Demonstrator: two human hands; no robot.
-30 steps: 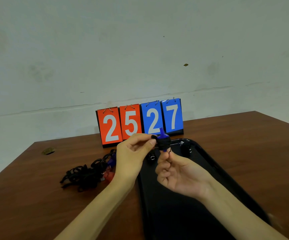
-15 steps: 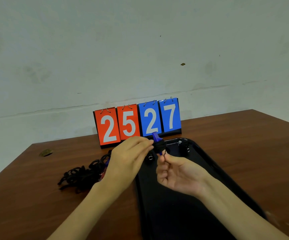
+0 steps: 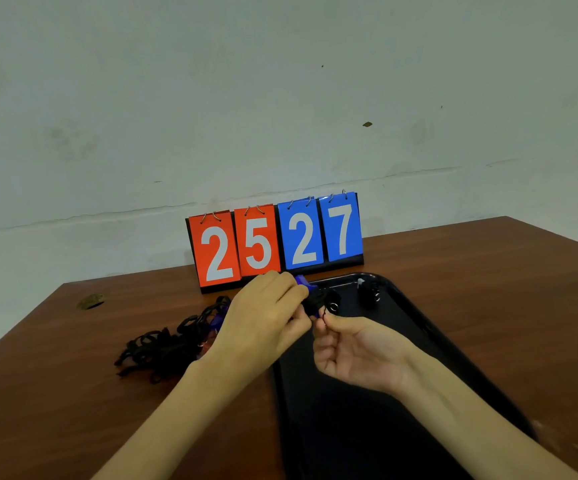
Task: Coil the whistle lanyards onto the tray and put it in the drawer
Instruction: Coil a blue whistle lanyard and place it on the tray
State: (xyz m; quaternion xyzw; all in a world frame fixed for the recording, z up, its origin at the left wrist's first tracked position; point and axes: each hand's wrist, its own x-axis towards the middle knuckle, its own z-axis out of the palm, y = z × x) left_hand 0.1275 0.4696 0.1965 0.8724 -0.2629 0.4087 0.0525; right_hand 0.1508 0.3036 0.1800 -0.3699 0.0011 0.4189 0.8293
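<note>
A blue whistle [image 3: 304,284] with its black lanyard wound around it sits between my two hands, just above the black tray's [image 3: 429,344] far left corner. My left hand [image 3: 263,323] pinches the bundle from the left. My right hand [image 3: 353,348], palm up, holds the lanyard's loose end with thumb and forefinger. Two coiled black lanyard bundles lie at the tray's far end, one [image 3: 333,304] beside my fingers and one [image 3: 370,295] further right. A tangle of uncoiled black lanyards [image 3: 162,348] with whistles lies on the table left of the tray.
A flip scoreboard [image 3: 273,240] reading 25 and 27 stands at the table's back edge, just behind the tray. The brown wooden table [image 3: 505,289] meets a pale wall. A round cable hole [image 3: 91,301] sits at the far left.
Both hands have lowered the wrapped blue whistle from in front of the scoreboard down toward the tray's far left corner. The whistle now tilts left under my left fingers.
</note>
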